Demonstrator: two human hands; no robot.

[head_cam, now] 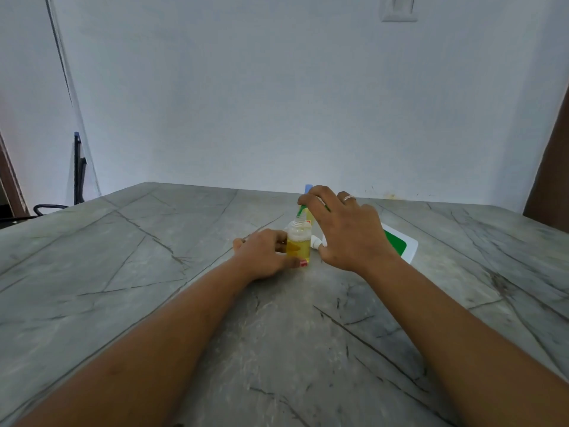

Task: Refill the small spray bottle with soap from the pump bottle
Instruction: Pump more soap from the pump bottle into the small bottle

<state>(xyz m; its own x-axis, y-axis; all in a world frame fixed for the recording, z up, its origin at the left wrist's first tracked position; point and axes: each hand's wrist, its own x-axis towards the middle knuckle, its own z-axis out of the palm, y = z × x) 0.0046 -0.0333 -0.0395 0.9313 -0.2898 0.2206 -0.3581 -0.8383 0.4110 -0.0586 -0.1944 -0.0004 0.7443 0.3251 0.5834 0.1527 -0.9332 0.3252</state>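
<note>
Gripping the small spray bottle low on its body, the left hand has its fingers and thumb curled round the clear plastic, and the heel of the hand rests on the table. The bottle stands upright near the middle of the grey, dark-veined stone top, about half full of yellow liquid, and its threaded neck is uncovered.

Just above that neck, the right hand hovers with its fingers arched downward. Its fingertips pinch a thin green stem whose lower end points at the bottle's mouth; I cannot tell whether it touches the rim. 1 finger of this hand wears a ring.

Behind the right hand lies a white bottle with a green label, probably the pump bottle, on its side on the table. A white nozzle end shows between the small bottle and the right thumb.

Farther back, a blue cap rises past the right fingertips, with something yellow beneath it; most of it is hidden by the hand.

At the far left, beyond the table edge, stands a black chair. A switch plate sits high on the pale wall.
</note>
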